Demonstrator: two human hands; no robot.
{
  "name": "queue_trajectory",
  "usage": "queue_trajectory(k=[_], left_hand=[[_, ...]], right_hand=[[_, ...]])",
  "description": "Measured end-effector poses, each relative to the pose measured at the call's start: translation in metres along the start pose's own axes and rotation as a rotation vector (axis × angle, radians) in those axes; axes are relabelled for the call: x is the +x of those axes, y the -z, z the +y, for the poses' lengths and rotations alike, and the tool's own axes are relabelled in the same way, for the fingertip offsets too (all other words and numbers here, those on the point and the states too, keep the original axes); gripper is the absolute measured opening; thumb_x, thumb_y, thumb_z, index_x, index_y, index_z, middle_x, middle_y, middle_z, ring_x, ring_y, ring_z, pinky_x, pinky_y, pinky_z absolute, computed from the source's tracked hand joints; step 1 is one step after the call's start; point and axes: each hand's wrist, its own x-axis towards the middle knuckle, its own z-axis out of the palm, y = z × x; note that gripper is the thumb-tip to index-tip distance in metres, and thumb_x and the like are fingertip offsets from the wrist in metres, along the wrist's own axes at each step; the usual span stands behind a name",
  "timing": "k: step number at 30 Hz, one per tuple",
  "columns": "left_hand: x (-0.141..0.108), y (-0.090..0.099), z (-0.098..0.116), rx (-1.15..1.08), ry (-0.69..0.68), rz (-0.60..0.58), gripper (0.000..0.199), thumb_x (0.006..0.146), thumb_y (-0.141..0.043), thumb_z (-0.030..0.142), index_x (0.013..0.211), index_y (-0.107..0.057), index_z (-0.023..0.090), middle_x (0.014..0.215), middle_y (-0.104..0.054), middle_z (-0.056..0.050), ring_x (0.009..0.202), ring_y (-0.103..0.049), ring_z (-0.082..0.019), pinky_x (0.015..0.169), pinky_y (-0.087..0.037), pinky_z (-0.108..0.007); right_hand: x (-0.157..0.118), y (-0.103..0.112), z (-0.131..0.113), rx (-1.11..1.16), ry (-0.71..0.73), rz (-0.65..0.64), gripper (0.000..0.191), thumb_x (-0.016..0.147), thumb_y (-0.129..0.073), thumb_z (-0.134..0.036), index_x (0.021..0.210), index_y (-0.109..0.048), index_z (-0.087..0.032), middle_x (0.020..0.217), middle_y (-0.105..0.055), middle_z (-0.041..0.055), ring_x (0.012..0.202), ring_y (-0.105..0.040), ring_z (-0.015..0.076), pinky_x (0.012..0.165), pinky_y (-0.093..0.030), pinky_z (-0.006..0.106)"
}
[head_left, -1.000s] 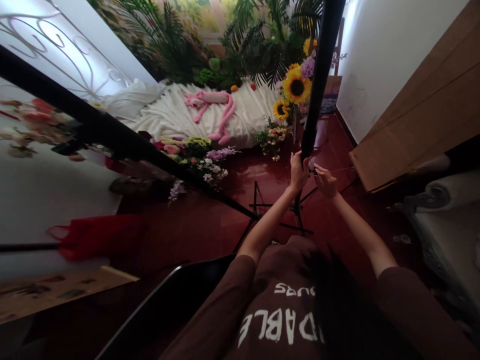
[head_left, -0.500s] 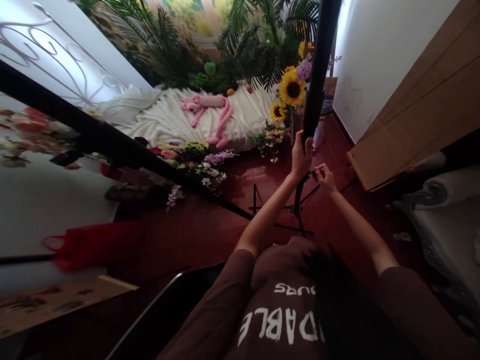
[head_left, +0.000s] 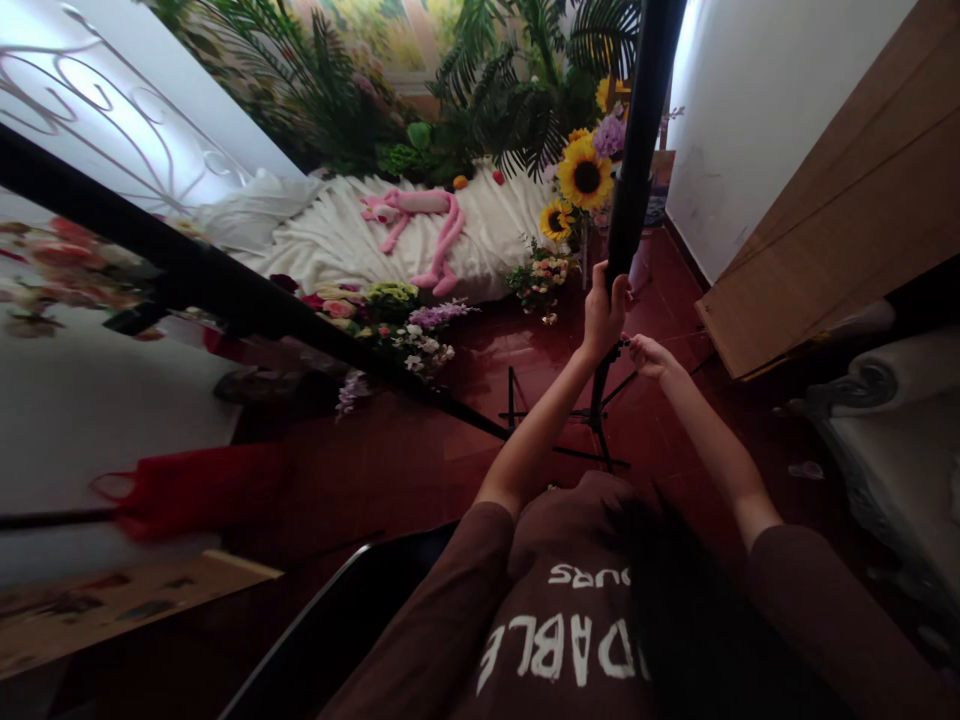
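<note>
A black light stand (head_left: 634,160) rises in front of me, its pole upright and its spread legs on the red floor. My left hand (head_left: 604,315) is wrapped round the pole at about mid-height. Just below and to the right, my right hand (head_left: 649,356) is closed in a pinch on a small black knob (head_left: 622,345) at the side of the pole. The fingertips partly hide the knob. The stand's legs (head_left: 589,415) lie below both hands.
A second black pole (head_left: 187,270) slants across the left. Behind are a white-draped bed (head_left: 330,230) with a pink plush toy (head_left: 427,203), sunflowers (head_left: 585,175) and other flowers. Brown boards (head_left: 810,210) lean at right; a red bag (head_left: 195,490) is at left.
My right hand has turned slightly at the knob and its forearm has shifted a little inward. My left hand keeps its hold on the pole.
</note>
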Motion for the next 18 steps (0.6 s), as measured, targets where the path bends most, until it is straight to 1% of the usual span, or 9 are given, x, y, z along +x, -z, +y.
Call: queue_trajectory(k=[3,5,8,11,13,15,17,18], left_hand=[[-0.001,-0.001,0.000,0.001,0.002,0.005,0.049,0.095,-0.037,0.062,0.118,-0.053,0.022,0.073,-0.060,0.000,0.064,-0.058,-0.011,0.063,-0.047,-0.026],[-0.005,-0.001,-0.001,0.009,0.020,0.010,0.048,0.095,-0.037,0.062,0.119,-0.053,0.022,0.074,-0.060,0.000,0.064,-0.058,-0.011,0.064,-0.047,-0.026],[-0.019,0.001,-0.007,0.052,0.079,0.006,0.048,0.095,-0.038,0.062,0.118,-0.055,0.024,0.077,-0.062,-0.002,0.066,-0.060,-0.012,0.068,-0.049,-0.027],[-0.043,0.007,-0.018,0.111,0.150,-0.011,0.048,0.094,-0.040,0.062,0.120,-0.056,0.025,0.089,-0.067,-0.006,0.076,-0.063,-0.015,0.075,-0.051,-0.030],[-0.061,0.016,-0.023,0.146,0.171,-0.027,0.050,0.094,-0.040,0.062,0.123,-0.056,0.024,0.102,-0.068,-0.009,0.088,-0.065,-0.017,0.082,-0.051,-0.032],[-0.079,0.030,-0.027,0.181,0.178,-0.056,0.051,0.095,-0.039,0.060,0.124,-0.057,0.023,0.113,-0.066,-0.012,0.101,-0.064,-0.019,0.091,-0.050,-0.035],[-0.098,0.049,-0.026,0.236,0.194,-0.063,0.050,0.096,-0.038,0.058,0.121,-0.059,0.021,0.117,-0.065,-0.013,0.108,-0.062,-0.020,0.096,-0.047,-0.037],[-0.107,0.060,-0.024,0.273,0.206,-0.039,0.048,0.097,-0.038,0.057,0.117,-0.061,0.020,0.116,-0.065,-0.013,0.109,-0.061,-0.021,0.097,-0.046,-0.037]], right_hand=[[0.000,-0.002,0.002,0.089,-0.087,0.086,0.025,0.091,-0.036,-0.004,0.084,-0.057,-0.015,0.047,-0.051,-0.0075,0.033,-0.042,0.0024,0.030,-0.029,0.005],[-0.001,-0.004,0.004,0.140,-0.111,0.105,0.026,0.093,-0.035,-0.005,0.082,-0.057,-0.015,0.046,-0.051,-0.0074,0.032,-0.042,0.0018,0.030,-0.030,0.004],[-0.005,-0.009,0.007,0.187,-0.090,0.108,0.028,0.095,-0.035,-0.007,0.080,-0.056,-0.016,0.045,-0.052,-0.0073,0.032,-0.043,0.0016,0.031,-0.030,0.004],[-0.008,-0.013,0.010,0.202,-0.037,0.126,0.027,0.094,-0.036,-0.006,0.080,-0.057,-0.016,0.045,-0.054,-0.0069,0.033,-0.044,0.0019,0.032,-0.032,0.004],[-0.010,-0.015,0.012,0.199,-0.001,0.148,0.026,0.093,-0.037,-0.006,0.080,-0.057,-0.016,0.047,-0.055,-0.0066,0.034,-0.046,0.0023,0.033,-0.034,0.005],[-0.010,-0.017,0.017,0.201,0.056,0.177,0.024,0.092,-0.039,-0.007,0.080,-0.057,-0.017,0.048,-0.057,-0.0063,0.035,-0.047,0.0024,0.034,-0.036,0.005],[-0.009,-0.019,0.024,0.212,0.146,0.236,0.023,0.092,-0.041,-0.007,0.078,-0.056,-0.017,0.050,-0.058,-0.0057,0.038,-0.049,0.0021,0.037,-0.039,0.005],[-0.009,-0.019,0.029,0.218,0.187,0.273,0.023,0.091,-0.041,-0.007,0.076,-0.055,-0.018,0.051,-0.058,-0.0055,0.040,-0.050,0.0020,0.039,-0.041,0.005]])
